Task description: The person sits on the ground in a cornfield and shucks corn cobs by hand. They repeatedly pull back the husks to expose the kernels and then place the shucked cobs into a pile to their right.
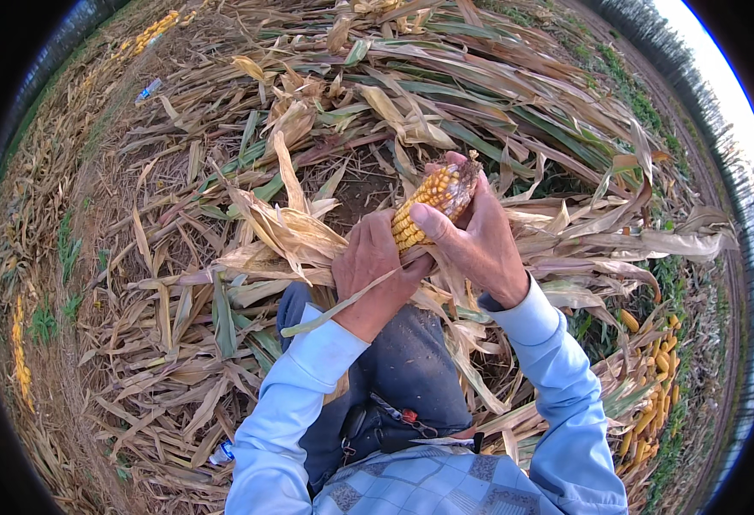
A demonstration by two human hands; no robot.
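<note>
An ear of yellow corn, whitish and brown with damage toward its tip, is held between my two hands above my knees. My left hand grips the base of the ear, where dry husk leaves are folded back and spread to the left. On the upper right side of the ear, my right hand wraps around the damaged tip, its thumb lying across the kernels. A narrow strip of husk hangs over my left wrist.
Cut corn stalks with dry and green leaves lie across the ground ahead. Husked ears are heaped at right; more ears form rows at far left. Plastic bottles lie at upper left and beside my left sleeve.
</note>
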